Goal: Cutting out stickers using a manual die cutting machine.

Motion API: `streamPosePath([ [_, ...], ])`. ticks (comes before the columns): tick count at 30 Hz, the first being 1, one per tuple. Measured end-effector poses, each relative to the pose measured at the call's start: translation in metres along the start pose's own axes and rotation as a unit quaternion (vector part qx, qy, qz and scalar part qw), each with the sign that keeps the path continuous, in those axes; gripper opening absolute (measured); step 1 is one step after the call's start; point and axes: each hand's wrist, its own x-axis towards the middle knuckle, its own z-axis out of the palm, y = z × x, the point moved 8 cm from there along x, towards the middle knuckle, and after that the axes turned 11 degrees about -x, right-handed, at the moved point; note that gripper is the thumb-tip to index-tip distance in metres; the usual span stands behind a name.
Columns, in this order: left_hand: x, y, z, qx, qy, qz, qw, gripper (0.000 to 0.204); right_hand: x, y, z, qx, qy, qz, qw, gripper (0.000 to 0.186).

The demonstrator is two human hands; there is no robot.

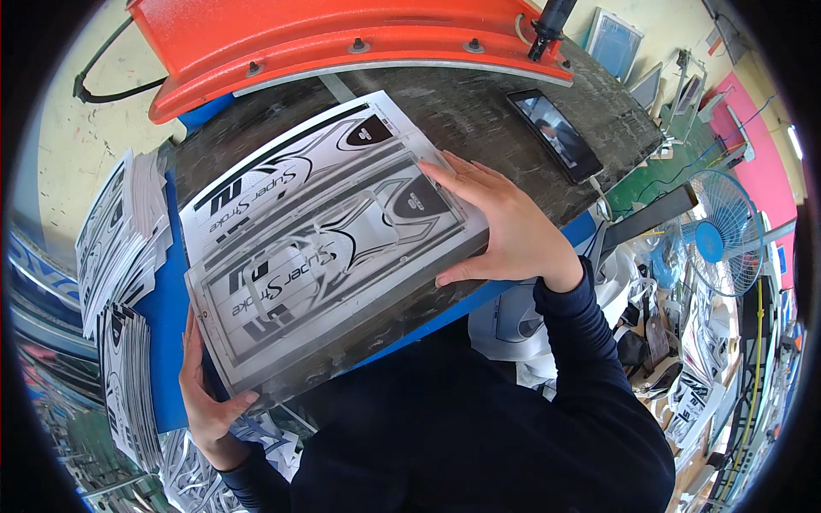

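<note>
A clear, thick rectangular cutting die lies tilted over a white sheet printed with black and grey shapes. The print shows through the die; the sheet's far part sticks out beyond it. My left hand grips the die's near left corner, thumb at the near edge and fingers along the left side. At the right end, my right hand clasps the die, its fingers on the top and its thumb at the near edge. Whether the die rests fully on the sheet is hard to tell.
A red press beam spans the far side of the dark worktable. A phone lies far right on it. Printed sheets are stacked at left, with another stack nearer. A blue fan stands at right, beside heaped scraps.
</note>
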Motion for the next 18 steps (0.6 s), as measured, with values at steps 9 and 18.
streamPosePath([
  [9,-0.0008,-0.0021,-0.0033,0.043,0.005,0.002,0.999,0.133,-0.0005,0.0007,0.0000,0.009,-0.009,-0.001,1.000,0.121],
  [18,0.0012,0.0024,-0.0030,0.070,0.001,0.001,0.998,0.128,-0.0010,0.0023,0.0018,-0.004,-0.009,0.001,1.000,0.122],
])
